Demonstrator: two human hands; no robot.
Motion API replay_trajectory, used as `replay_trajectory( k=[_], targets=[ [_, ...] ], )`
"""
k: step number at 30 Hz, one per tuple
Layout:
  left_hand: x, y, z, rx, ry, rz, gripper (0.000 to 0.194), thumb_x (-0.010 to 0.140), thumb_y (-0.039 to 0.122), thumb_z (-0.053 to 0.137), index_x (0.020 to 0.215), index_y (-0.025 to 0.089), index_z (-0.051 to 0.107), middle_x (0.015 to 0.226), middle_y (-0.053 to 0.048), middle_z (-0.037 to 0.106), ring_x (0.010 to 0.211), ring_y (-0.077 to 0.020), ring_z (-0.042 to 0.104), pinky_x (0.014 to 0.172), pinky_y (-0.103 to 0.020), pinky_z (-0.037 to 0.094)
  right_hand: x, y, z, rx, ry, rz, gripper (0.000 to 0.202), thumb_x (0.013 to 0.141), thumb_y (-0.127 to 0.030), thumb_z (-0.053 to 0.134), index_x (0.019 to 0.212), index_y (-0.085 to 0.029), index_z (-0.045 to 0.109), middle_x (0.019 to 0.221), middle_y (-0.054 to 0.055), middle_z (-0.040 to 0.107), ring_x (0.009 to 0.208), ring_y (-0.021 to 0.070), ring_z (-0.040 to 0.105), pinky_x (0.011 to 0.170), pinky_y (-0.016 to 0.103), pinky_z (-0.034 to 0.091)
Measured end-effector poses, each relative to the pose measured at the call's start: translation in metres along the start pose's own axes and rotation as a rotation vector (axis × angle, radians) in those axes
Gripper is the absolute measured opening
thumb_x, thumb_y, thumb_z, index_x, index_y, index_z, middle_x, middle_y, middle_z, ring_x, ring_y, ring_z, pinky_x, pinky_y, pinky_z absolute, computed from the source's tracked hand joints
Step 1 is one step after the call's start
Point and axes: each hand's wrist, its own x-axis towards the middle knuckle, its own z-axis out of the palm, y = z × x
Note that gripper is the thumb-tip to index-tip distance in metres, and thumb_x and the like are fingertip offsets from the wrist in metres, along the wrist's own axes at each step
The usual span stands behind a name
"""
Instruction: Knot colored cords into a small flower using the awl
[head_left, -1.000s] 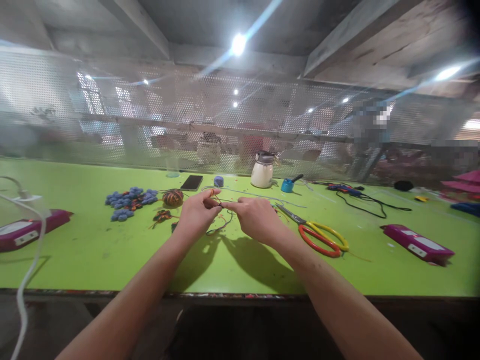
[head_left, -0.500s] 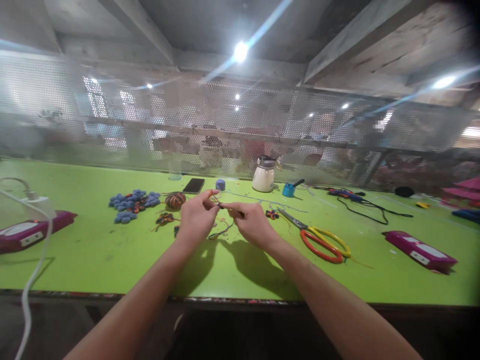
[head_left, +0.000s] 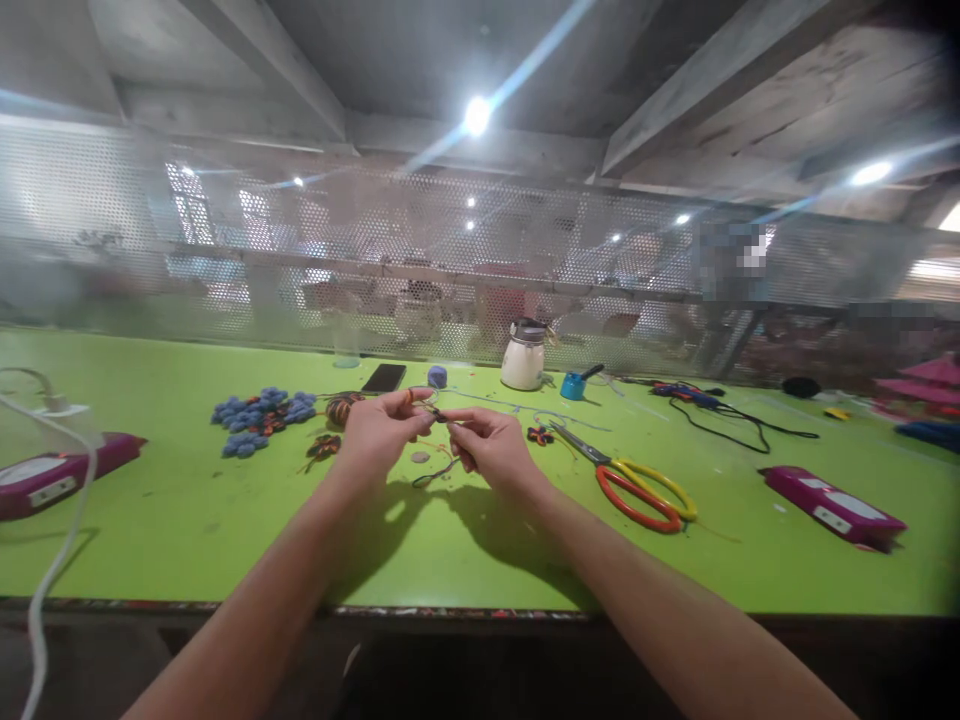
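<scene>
Above the table's middle, my left hand (head_left: 375,435) pinches a small dark yarn piece (head_left: 439,415), with an orange band of yarn round its index finger. The fingertips of my right hand (head_left: 495,447) are closed at the other side of this piece; a thin tool between them cannot be made out. A dark yarn tail (head_left: 431,479) curls below on the table. Left of my left hand are a partly hidden brown-orange yarn ball (head_left: 343,409), a dark orange yarn flower (head_left: 324,446) and several blue yarn flowers (head_left: 259,412). Another small flower (head_left: 539,436) lies right of my right hand.
Scissors (head_left: 641,496) with red and yellow handles lie at the right. Behind stand a phone (head_left: 384,378), a blue yarn roll (head_left: 437,377), a white jug (head_left: 523,362) and a blue pot (head_left: 573,386). Magenta power strips (head_left: 832,508) lie on both sides; a white cable (head_left: 71,545) hangs at left.
Both hands stay together at the small yarn piece. My right fingers have shifted from a stretched index finger to a more bent pinch. The view has tilted slightly.
</scene>
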Motion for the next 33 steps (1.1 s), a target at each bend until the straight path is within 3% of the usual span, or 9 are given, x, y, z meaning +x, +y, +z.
replay_trajectory(
  k=[5, 9, 12, 15, 18, 21, 26, 30, 33],
  targets=[
    [0.008, 0.000, -0.018, -0.053, -0.140, -0.061, 0.044, 0.055, 0.025, 0.078, 0.096, 0.012, 0.070, 0.056, 0.002, 0.060, 0.053, -0.0107, 0.052, 0.054, -0.024, 0.038, 0.004, -0.003, -0.021, -0.561, -0.192, -0.449, 0.031, 0.085, -0.017, 0.048, 0.110, -0.020, 0.066, 0.093, 0.008, 0.071, 0.080, 0.0169, 0.062, 0.069, 0.030, 0.048],
    [0.011, -0.002, -0.025, -0.073, -0.181, -0.094, 0.042, 0.055, 0.024, 0.078, 0.095, 0.013, 0.071, 0.057, 0.001, 0.061, 0.054, -0.0109, 0.054, 0.058, -0.025, 0.041, 0.002, -0.013, -0.027, -0.858, -0.271, -0.511, 0.040, 0.086, -0.009, 0.045, 0.121, -0.024, 0.059, 0.101, 0.008, 0.069, 0.087, 0.0173, 0.062, 0.075, 0.031, 0.047],
    [0.012, -0.002, -0.028, -0.081, -0.176, -0.079, 0.040, 0.055, 0.024, 0.078, 0.092, 0.014, 0.073, 0.056, 0.001, 0.061, 0.054, -0.0106, 0.052, 0.057, -0.025, 0.040, 0.001, -0.019, -0.027, -0.939, -0.297, -0.513, 0.043, 0.086, -0.006, 0.044, 0.124, -0.023, 0.057, 0.101, 0.007, 0.068, 0.087, 0.0167, 0.061, 0.075, 0.029, 0.047],
    [0.012, -0.002, -0.029, -0.100, -0.169, -0.078, 0.037, 0.054, 0.023, 0.079, 0.089, 0.015, 0.074, 0.058, 0.001, 0.061, 0.055, -0.0101, 0.052, 0.058, -0.024, 0.040, 0.000, -0.022, -0.026, -0.899, -0.317, -0.499, 0.044, 0.085, -0.006, 0.044, 0.124, -0.023, 0.057, 0.098, 0.006, 0.068, 0.084, 0.0164, 0.059, 0.072, 0.029, 0.045],
    [0.012, -0.001, -0.029, -0.141, -0.173, -0.099, 0.033, 0.053, 0.021, 0.079, 0.085, 0.015, 0.074, 0.060, 0.000, 0.062, 0.057, -0.0093, 0.052, 0.061, -0.024, 0.041, -0.001, -0.023, -0.025, -0.771, -0.330, -0.452, 0.043, 0.083, -0.007, 0.044, 0.121, -0.022, 0.059, 0.080, 0.002, 0.067, 0.068, 0.0139, 0.054, 0.064, 0.027, 0.043],
    [0.011, 0.002, -0.027, -0.220, -0.170, -0.139, 0.027, 0.050, 0.017, 0.079, 0.076, 0.014, 0.073, 0.061, 0.000, 0.062, 0.058, -0.0095, 0.053, 0.063, -0.025, 0.042, -0.001, -0.024, -0.024, -0.613, -0.336, -0.376, 0.041, 0.083, -0.010, 0.045, 0.119, -0.020, 0.061, 0.064, -0.001, 0.058, 0.055, 0.0107, 0.041, 0.056, 0.024, 0.037],
    [0.008, 0.003, -0.022, -0.367, -0.140, -0.190, 0.016, 0.044, 0.006, 0.075, 0.055, 0.012, 0.064, 0.058, 0.001, 0.060, 0.058, -0.0082, 0.053, 0.063, -0.022, 0.044, -0.002, -0.022, -0.021, -0.414, -0.335, -0.268, 0.037, 0.082, -0.015, 0.048, 0.116, -0.019, 0.064, 0.056, -0.004, 0.044, 0.050, 0.0087, 0.025, 0.048, 0.022, 0.026],
    [0.010, -0.002, -0.020, -0.417, -0.170, -0.225, 0.017, 0.048, 0.004, 0.074, 0.055, 0.011, 0.061, 0.059, 0.001, 0.059, 0.060, -0.0082, 0.055, 0.063, -0.021, 0.045, -0.002, -0.018, -0.019, -0.357, -0.313, -0.313, 0.038, 0.080, -0.013, 0.049, 0.114, -0.016, 0.066, 0.055, -0.004, 0.044, 0.050, 0.0080, 0.024, 0.047, 0.022, 0.024],
    [0.012, -0.006, -0.019, -0.448, -0.188, -0.299, 0.019, 0.052, -0.001, 0.070, 0.067, 0.011, 0.066, 0.060, -0.001, 0.060, 0.058, -0.0079, 0.055, 0.059, -0.019, 0.043, -0.003, -0.019, -0.018, -0.361, -0.286, -0.345, 0.036, 0.082, -0.016, 0.049, 0.113, -0.015, 0.066, 0.057, -0.002, 0.049, 0.050, 0.0081, 0.026, 0.048, 0.022, 0.026]
  ],
)
